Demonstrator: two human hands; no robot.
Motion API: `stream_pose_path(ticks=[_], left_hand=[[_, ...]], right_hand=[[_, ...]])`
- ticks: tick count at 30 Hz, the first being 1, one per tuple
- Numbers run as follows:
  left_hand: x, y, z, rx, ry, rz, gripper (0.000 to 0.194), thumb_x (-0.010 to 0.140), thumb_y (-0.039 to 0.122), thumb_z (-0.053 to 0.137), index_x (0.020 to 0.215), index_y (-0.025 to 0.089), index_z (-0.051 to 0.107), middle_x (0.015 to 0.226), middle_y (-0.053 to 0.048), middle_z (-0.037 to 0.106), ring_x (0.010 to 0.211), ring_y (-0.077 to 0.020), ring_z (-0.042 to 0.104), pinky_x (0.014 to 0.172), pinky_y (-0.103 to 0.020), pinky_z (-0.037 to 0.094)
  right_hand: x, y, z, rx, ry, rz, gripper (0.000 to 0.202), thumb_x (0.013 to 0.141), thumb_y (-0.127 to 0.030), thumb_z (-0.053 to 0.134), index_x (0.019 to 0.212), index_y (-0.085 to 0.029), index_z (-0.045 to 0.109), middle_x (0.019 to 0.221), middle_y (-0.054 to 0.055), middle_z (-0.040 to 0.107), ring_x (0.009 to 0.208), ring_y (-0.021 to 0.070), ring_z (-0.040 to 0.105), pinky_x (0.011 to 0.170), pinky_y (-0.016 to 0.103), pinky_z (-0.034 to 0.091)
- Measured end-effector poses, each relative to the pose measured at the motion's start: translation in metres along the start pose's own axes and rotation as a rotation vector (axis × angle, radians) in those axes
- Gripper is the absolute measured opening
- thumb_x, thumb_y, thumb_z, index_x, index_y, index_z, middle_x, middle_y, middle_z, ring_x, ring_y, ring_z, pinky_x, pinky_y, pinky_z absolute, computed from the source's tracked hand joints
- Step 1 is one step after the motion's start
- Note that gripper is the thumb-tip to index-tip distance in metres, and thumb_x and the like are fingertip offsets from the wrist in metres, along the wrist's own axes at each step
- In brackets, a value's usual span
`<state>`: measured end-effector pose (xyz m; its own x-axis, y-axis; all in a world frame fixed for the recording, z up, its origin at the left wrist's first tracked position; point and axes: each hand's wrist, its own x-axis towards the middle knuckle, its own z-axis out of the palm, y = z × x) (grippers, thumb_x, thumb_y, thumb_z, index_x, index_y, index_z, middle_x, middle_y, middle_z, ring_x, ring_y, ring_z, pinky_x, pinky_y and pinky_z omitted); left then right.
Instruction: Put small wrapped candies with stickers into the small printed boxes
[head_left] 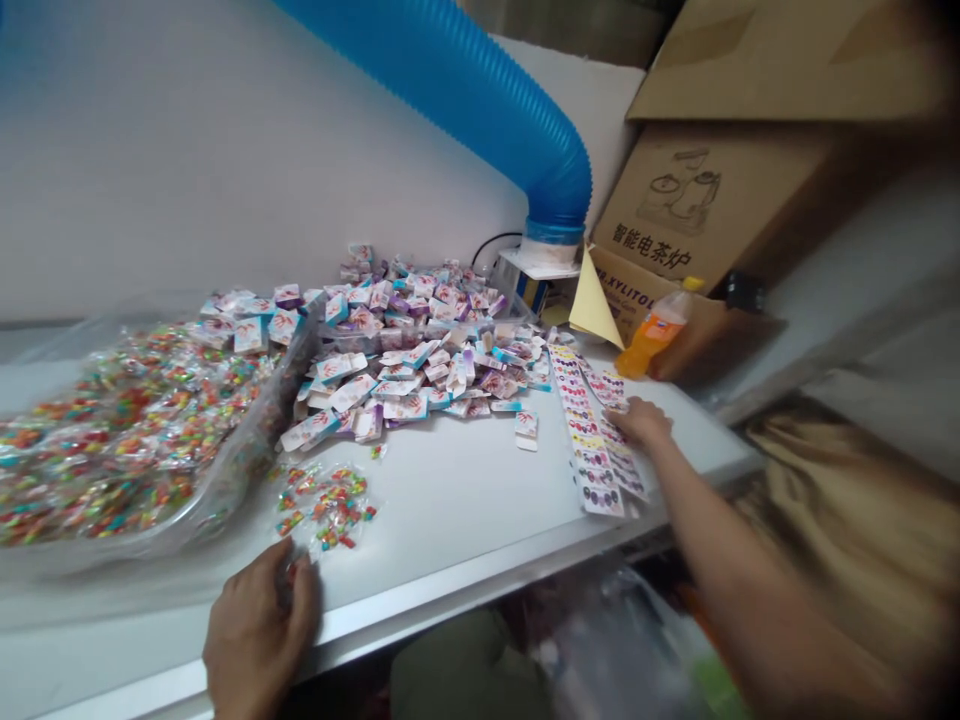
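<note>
My left hand (pixel 259 628) rests at the front edge of the white table, its fingers curled closed; whatever they hold, if anything, is hidden. Just beyond it lie several clear packets of colourful candy (pixel 326 505). On the right, my right hand (pixel 643 422) is closed at the edge of a sticker sheet (pixel 624 462) printed with rows of small purple and pink pictures. Alongside is a longer sticker sheet (pixel 581 425). A single small carton (pixel 526 430) lies apart, left of the sheets. Behind it spreads a heap of small white, blue and purple cartons (pixel 405 375).
A clear plastic tub (pixel 247 430) full of candy packets stands at the left. Above the table hangs a blue ribbed duct (pixel 480 90). At the back right are an orange drink bottle (pixel 656 335), a folded yellow paper (pixel 595 300) and large cardboard boxes (pixel 720 215).
</note>
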<state>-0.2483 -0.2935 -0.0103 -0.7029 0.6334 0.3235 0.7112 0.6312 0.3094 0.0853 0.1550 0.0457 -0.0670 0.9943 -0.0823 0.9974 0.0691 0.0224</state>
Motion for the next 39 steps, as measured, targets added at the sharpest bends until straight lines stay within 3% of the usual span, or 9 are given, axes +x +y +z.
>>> stream_pose_path(ticks=[5, 10, 13, 16, 18, 22, 28, 32, 39], left_hand=[[-0.001, -0.004, 0.001, 0.002, -0.007, 0.032, 0.044, 0.088, 0.048, 0.037, 0.101, 0.014, 0.062, 0.094, -0.014, 0.07, 0.092, -0.0319, 0.064, 0.077, -0.04, 0.048], [-0.003, -0.011, 0.004, -0.065, 0.095, 0.101, 0.032, 0.09, 0.043, 0.045, 0.104, 0.019, 0.06, 0.097, -0.011, 0.07, 0.093, -0.0305, 0.065, 0.079, -0.042, 0.05], [-0.007, 0.019, -0.005, -0.207, 0.314, 0.223, 0.024, 0.088, 0.034, 0.053, 0.108, 0.022, 0.061, 0.106, -0.009, 0.069, 0.097, -0.0286, 0.064, 0.087, -0.046, 0.049], [-0.014, 0.082, -0.025, -0.411, 0.325, 0.282, 0.022, 0.084, 0.021, 0.06, 0.106, 0.023, 0.066, 0.116, -0.01, 0.068, 0.11, -0.0286, 0.061, 0.103, -0.053, 0.038], [-0.015, 0.128, -0.035, -0.673, 0.194, 0.219, 0.021, 0.087, 0.022, 0.058, 0.105, 0.023, 0.067, 0.116, -0.009, 0.068, 0.112, -0.026, 0.06, 0.105, -0.049, 0.038], [-0.01, 0.177, -0.037, -1.357, -0.399, -0.173, 0.034, 0.089, 0.044, 0.057, 0.107, 0.016, 0.061, 0.101, -0.01, 0.07, 0.092, -0.0212, 0.065, 0.08, -0.033, 0.051], [-0.011, 0.137, -0.036, -1.637, -0.451, -0.548, 0.035, 0.082, 0.049, 0.064, 0.087, 0.017, 0.053, 0.069, 0.002, 0.06, 0.063, -0.0113, 0.054, 0.064, -0.024, 0.043], [-0.01, 0.115, -0.049, -1.683, -0.64, -0.442, 0.037, 0.077, 0.049, 0.071, 0.084, 0.016, 0.056, 0.066, 0.003, 0.059, 0.059, -0.0102, 0.053, 0.062, -0.023, 0.043], [-0.021, 0.118, -0.066, -1.549, -0.651, -0.261, 0.029, 0.086, 0.042, 0.061, 0.097, 0.015, 0.062, 0.086, -0.005, 0.067, 0.082, -0.0177, 0.063, 0.076, -0.028, 0.048]], right_hand=[[-0.016, -0.014, -0.007, -0.043, -0.001, -0.072, 0.034, 0.093, -0.035, 0.058, 0.122, -0.017, 0.057, 0.123, 0.009, 0.059, 0.103, 0.0206, 0.061, 0.087, 0.042, 0.053], [-0.042, -0.013, -0.054, -0.135, 0.077, -0.105, 0.031, 0.093, -0.035, 0.057, 0.117, -0.015, 0.061, 0.117, 0.011, 0.062, 0.1, 0.0205, 0.063, 0.085, 0.039, 0.053], [-0.074, -0.017, -0.09, -0.208, 0.139, -0.124, 0.031, 0.095, -0.029, 0.048, 0.101, -0.006, 0.068, 0.098, 0.021, 0.069, 0.091, 0.03, 0.067, 0.074, 0.041, 0.051], [-0.129, -0.039, -0.105, -0.261, 0.226, -0.272, 0.036, 0.095, -0.031, 0.041, 0.095, -0.01, 0.07, 0.086, 0.022, 0.071, 0.08, 0.0343, 0.069, 0.063, 0.038, 0.045], [-0.176, -0.063, -0.096, -0.286, 0.395, -0.514, 0.035, 0.094, -0.032, 0.041, 0.088, -0.013, 0.07, 0.073, 0.018, 0.069, 0.066, 0.0294, 0.066, 0.056, 0.033, 0.039], [-0.263, -0.109, -0.052, -0.074, 0.496, -1.117, 0.028, 0.089, -0.018, 0.042, 0.084, -0.016, 0.07, 0.056, 0.011, 0.063, 0.051, 0.0205, 0.057, 0.051, 0.031, 0.035], [-0.282, -0.133, -0.037, 0.463, 0.133, -1.341, 0.028, 0.096, -0.03, 0.048, 0.118, -0.02, 0.062, 0.1, 0.009, 0.073, 0.086, 0.0221, 0.066, 0.075, 0.035, 0.051], [-0.264, -0.141, -0.044, 0.592, 0.085, -1.364, 0.039, 0.091, -0.036, 0.059, 0.127, -0.021, 0.058, 0.123, 0.012, 0.065, 0.112, 0.0264, 0.059, 0.094, 0.043, 0.047], [-0.268, -0.137, -0.043, 0.657, -0.252, -1.242, 0.028, 0.094, -0.034, 0.053, 0.118, -0.022, 0.064, 0.104, 0.006, 0.071, 0.093, 0.0191, 0.065, 0.076, 0.029, 0.053]])
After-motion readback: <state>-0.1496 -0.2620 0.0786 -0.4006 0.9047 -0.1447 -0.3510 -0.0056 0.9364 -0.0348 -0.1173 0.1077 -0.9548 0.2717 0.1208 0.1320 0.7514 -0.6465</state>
